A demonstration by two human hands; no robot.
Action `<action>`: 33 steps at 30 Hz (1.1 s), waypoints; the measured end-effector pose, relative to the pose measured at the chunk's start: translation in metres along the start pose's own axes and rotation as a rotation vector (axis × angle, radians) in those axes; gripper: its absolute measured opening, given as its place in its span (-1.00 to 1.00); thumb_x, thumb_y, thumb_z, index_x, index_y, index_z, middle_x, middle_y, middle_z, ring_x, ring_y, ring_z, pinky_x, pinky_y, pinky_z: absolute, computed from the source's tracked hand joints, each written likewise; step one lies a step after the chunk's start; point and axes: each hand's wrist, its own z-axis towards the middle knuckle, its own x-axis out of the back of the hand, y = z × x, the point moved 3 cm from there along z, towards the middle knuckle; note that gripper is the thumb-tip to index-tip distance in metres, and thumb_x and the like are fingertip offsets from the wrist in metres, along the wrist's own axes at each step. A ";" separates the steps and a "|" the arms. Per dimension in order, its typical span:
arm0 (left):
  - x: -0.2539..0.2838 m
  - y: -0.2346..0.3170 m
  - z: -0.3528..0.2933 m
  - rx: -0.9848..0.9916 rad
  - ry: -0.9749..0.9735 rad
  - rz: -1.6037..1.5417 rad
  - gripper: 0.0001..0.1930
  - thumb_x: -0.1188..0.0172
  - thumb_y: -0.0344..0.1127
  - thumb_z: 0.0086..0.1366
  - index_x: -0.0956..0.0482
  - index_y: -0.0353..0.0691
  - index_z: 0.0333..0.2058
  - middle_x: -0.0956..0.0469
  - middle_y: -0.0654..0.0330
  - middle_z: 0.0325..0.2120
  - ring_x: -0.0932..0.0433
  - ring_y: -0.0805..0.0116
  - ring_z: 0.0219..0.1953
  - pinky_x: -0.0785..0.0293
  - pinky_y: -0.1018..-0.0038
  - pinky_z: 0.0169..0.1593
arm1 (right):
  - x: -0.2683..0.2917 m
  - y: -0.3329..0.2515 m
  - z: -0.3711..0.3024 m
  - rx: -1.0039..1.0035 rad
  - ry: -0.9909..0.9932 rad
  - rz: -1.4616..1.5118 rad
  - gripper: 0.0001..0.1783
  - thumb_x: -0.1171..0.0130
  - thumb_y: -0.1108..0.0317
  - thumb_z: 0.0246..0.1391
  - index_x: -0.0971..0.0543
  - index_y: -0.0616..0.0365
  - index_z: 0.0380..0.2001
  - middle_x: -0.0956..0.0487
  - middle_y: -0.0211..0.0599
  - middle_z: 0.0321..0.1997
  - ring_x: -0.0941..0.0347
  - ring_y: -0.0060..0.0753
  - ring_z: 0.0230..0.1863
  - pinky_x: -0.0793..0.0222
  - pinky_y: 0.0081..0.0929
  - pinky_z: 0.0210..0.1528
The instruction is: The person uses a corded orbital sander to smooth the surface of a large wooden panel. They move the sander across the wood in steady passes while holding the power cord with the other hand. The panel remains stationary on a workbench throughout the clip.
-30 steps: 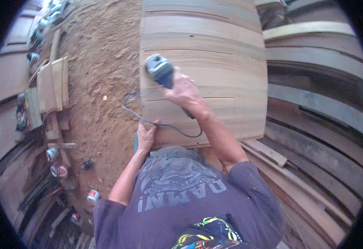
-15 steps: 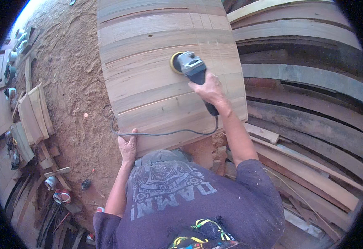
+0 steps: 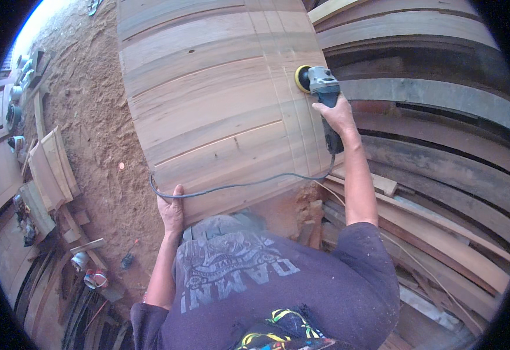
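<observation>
Right grip (image 3: 339,115) clasps angle grinder (image 3: 324,79); yellow disc (image 3: 299,82) just ahead of it, by grooved wooden panel's (image 3: 208,108) right edge. Left grip (image 3: 172,212) touches near-left corner; closure unclear.

The panel (image 3: 214,111) lies ahead of the left hand (image 3: 171,214), the sander (image 3: 325,81) in the right hand (image 3: 340,116) near the panel's right edge, stacked boards (image 3: 436,92) right of both hands.
</observation>
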 end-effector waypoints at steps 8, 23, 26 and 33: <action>-0.001 -0.012 0.012 -0.071 -0.017 0.029 -0.34 -0.48 -0.03 0.51 -0.49 -0.37 0.34 -0.65 0.06 0.22 -0.60 0.26 0.24 -0.50 0.29 0.35 | 0.026 0.073 0.041 -0.091 -0.028 0.086 -0.59 -0.60 0.04 0.00 -0.77 0.11 -0.22 -0.71 -0.40 -0.33 -0.62 -0.50 -0.34 -0.54 -0.39 -0.22; 0.000 -0.024 0.025 0.004 0.082 0.120 -0.22 -0.57 0.12 0.35 -0.52 -0.34 0.29 -0.75 -0.10 0.05 -0.74 0.13 0.10 -0.64 0.20 0.19 | -0.187 -0.218 -0.157 0.351 -0.472 0.093 -0.24 -0.55 0.02 0.09 -0.54 0.36 0.16 -0.77 0.23 -0.14 -0.77 0.25 -0.04 -0.65 0.04 0.09; -0.003 -0.018 0.022 0.017 0.076 0.088 -0.23 -0.58 0.12 0.35 -0.53 -0.31 0.29 -0.77 -0.08 0.01 -0.76 0.15 0.05 -0.67 0.20 0.13 | -0.201 -0.249 -0.174 0.462 -0.512 -0.021 -0.24 -0.50 0.04 0.11 -0.45 0.32 0.19 -0.74 0.40 -0.06 -0.71 0.49 0.07 -0.62 0.17 0.17; -0.003 -0.019 0.021 0.002 0.108 0.062 -0.31 -0.58 0.05 0.37 -0.57 -0.35 0.23 -0.78 -0.05 -0.01 -0.76 0.22 0.03 -0.68 0.26 0.09 | -0.154 -0.198 -0.147 0.281 -0.408 -0.091 -0.14 -0.52 0.04 0.08 -0.43 0.27 0.31 -0.74 0.37 0.00 -0.70 0.45 0.11 -0.61 0.14 0.22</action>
